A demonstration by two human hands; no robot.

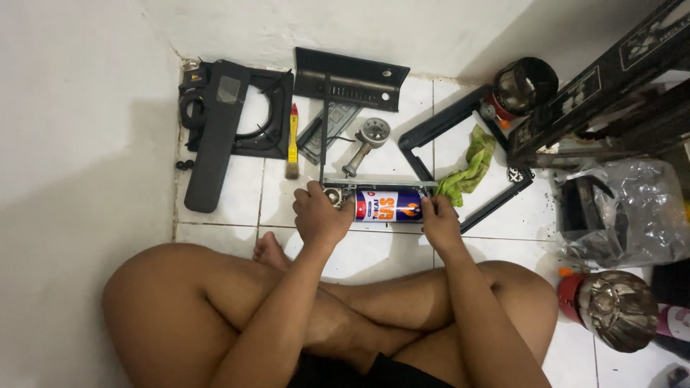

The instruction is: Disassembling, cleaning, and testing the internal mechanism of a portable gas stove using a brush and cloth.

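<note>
A blue, white and red gas canister [388,205] lies on its side on the white tiled floor, set in a grey metal bracket [381,184]. My left hand [320,214] grips the canister's left end at the valve fitting. My right hand [438,219] holds the canister's right end against the bracket. I sit cross-legged, with my knees just below the hands.
Dismantled stove parts lie beyond: a black top plate [237,115], a black vented panel [352,77], a burner with its tube [368,140], a yellow-handled brush [292,144], a green rag [471,169]. A black frame [611,93] and plastic bag [632,208] stand right; walls enclose the left and back.
</note>
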